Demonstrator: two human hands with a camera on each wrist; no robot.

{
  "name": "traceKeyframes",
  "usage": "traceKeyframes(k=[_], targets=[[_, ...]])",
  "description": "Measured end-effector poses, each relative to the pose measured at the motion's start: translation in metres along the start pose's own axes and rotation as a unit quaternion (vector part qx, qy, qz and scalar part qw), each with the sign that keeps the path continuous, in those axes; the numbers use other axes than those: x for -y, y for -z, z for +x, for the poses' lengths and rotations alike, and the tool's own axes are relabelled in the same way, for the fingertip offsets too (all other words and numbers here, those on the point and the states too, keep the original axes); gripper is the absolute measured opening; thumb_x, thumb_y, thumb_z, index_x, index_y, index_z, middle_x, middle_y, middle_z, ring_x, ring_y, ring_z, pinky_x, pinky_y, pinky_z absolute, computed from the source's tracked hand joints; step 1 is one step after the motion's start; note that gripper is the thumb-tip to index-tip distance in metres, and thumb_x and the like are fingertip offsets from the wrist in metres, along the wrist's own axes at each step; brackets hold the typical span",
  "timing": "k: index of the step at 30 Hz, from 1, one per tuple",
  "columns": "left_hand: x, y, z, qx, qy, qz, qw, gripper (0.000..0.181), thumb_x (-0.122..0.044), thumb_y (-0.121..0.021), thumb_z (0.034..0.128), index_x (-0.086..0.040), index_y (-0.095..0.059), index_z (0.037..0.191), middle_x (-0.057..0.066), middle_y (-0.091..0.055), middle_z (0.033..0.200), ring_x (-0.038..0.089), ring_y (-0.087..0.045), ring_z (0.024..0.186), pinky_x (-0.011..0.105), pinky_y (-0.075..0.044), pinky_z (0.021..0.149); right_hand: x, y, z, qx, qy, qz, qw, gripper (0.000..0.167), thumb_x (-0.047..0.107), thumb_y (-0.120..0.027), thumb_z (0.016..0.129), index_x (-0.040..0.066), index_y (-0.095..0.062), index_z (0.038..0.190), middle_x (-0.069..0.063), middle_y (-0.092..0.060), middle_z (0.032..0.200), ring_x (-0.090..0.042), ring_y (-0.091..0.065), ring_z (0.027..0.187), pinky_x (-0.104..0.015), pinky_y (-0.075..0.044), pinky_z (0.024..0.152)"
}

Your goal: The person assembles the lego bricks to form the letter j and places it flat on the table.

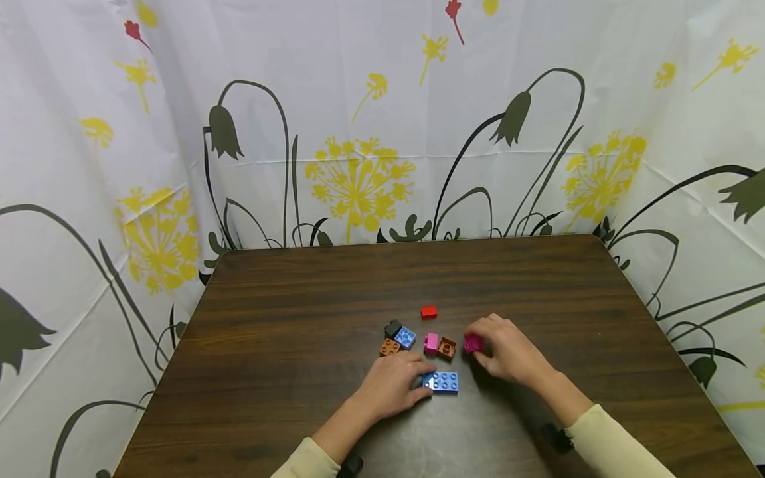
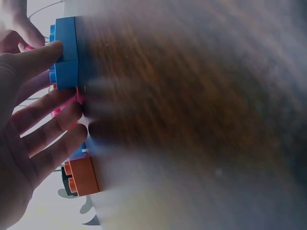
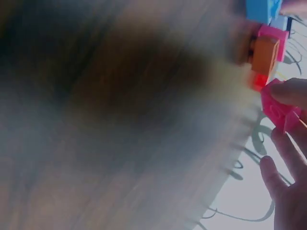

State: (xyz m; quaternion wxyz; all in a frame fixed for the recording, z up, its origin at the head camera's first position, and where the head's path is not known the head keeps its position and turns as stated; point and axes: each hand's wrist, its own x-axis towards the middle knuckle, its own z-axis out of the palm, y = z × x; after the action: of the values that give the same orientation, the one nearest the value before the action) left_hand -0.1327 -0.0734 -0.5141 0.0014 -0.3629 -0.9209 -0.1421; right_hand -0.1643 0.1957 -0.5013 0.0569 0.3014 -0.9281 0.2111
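Midway across the dark wood-grain surface, the left hand is pinching a rectangular blue plastic brick; the right hand is pinching a small magenta plastic brick near a square brown plastic brick.

Two blue bricks; two pink; two orange-brown; one red; one black.

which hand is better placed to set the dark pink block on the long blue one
Probably the right hand: it pinches the dark pink block, while the left hand holds the long blue block.
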Motion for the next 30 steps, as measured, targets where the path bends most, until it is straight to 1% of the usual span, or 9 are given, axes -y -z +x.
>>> traceKeyframes(k=[2,4,8,12,15,21,25,30], targets=[[0.0,-0.001,0.0,-0.001,0.0,0.0,1.0,0.038,-0.044,-0.074,0.0854,-0.025,-0.072,0.118,-0.012,-0.063,0.1,0.005,-0.059,0.087,0.024,-0.048,0.065,0.005,0.0,-0.005,0.0,-0.011,0.037,0.9993,0.035,0.014,-0.083,0.076,0.015,-0.067,0.106,0.008,-0.063,0.098,-0.01,-0.055,0.09,-0.037,-0.052,0.081],[0.0,-0.001,0.0,0.0,0.0,-0.001,1.0,0.038,-0.044,-0.074,0.0853,-0.025,-0.072,0.118,-0.012,-0.064,0.1,0.004,-0.059,0.086,0.024,-0.047,0.064,0.01,-0.002,-0.01,-0.005,-0.01,0.073,0.9973,0.033,0.013,-0.083,0.077,0.017,-0.066,0.104,0.01,-0.062,0.097,-0.008,-0.057,0.088,-0.036,-0.053,0.079],[-0.001,0.0,0.001,0.0,0.0,0.0,1.0,0.038,-0.045,-0.074,0.0855,-0.025,-0.072,0.118,-0.011,-0.064,0.101,0.005,-0.059,0.087,0.024,-0.047,0.064,0.018,-0.01,-0.022,-0.024,0.019,0.12,0.9923,0.033,0.01,-0.083,0.077,0.018,-0.064,0.102,0.012,-0.063,0.097,-0.005,-0.06,0.087,-0.038,-0.055,0.078],[-0.001,0.0,0.001,-0.004,-0.001,0.003,1.0,0.038,-0.044,-0.074,0.0853,-0.024,-0.073,0.117,-0.011,-0.065,0.101,0.006,-0.06,0.088,0.025,-0.049,0.066,0.025,-0.019,-0.029,-0.034,0.042,0.145,0.988,0.034,0.008,-0.084,0.076,0.018,-0.063,0.102,0.012,-0.063,0.1,-0.005,-0.062,0.091,-0.037,-0.055,0.078],[-0.001,0.0,0.0,-0.007,-0.004,0.004,1.0,0.037,-0.044,-0.075,0.085,-0.024,-0.073,0.117,-0.011,-0.065,0.101,0.006,-0.061,0.089,0.025,-0.049,0.067,0.03,-0.024,-0.032,-0.036,0.044,0.148,0.9873,0.035,0.008,-0.084,0.076,0.018,-0.063,0.103,0.013,-0.063,0.101,-0.005,-0.063,0.092,-0.035,-0.056,0.079],[-0.001,0.0,0.001,-0.003,-0.004,-0.003,1.0,0.038,-0.044,-0.075,0.0848,-0.024,-0.072,0.117,-0.01,-0.065,0.102,0.006,-0.06,0.088,0.024,-0.049,0.067,0.034,-0.028,-0.035,-0.046,0.046,0.123,0.9902,0.034,0.009,-0.083,0.077,0.02,-0.065,0.104,0.014,-0.062,0.1,-0.002,-0.061,0.09,-0.031,-0.055,0.077],[0.0,-0.001,0.001,-0.006,-0.004,0.002,1.0,0.038,-0.044,-0.075,0.0846,-0.024,-0.073,0.117,-0.01,-0.065,0.102,0.006,-0.061,0.089,0.024,-0.05,0.069,0.036,-0.028,-0.035,-0.049,0.047,0.114,0.9912,0.031,0.011,-0.082,0.078,0.02,-0.068,0.104,0.015,-0.063,0.101,-0.001,-0.061,0.089,-0.03,-0.054,0.075],[0.0,-0.001,0.001,-0.01,-0.005,0.003,0.9999,0.038,-0.045,-0.075,0.0845,-0.024,-0.073,0.116,-0.01,-0.065,0.102,0.006,-0.061,0.089,0.023,-0.049,0.068,0.038,-0.029,-0.036,-0.046,0.031,0.103,0.9931,0.03,0.013,-0.083,0.078,0.02,-0.069,0.103,0.015,-0.062,0.099,-0.001,-0.06,0.087,-0.029,-0.054,0.074]])
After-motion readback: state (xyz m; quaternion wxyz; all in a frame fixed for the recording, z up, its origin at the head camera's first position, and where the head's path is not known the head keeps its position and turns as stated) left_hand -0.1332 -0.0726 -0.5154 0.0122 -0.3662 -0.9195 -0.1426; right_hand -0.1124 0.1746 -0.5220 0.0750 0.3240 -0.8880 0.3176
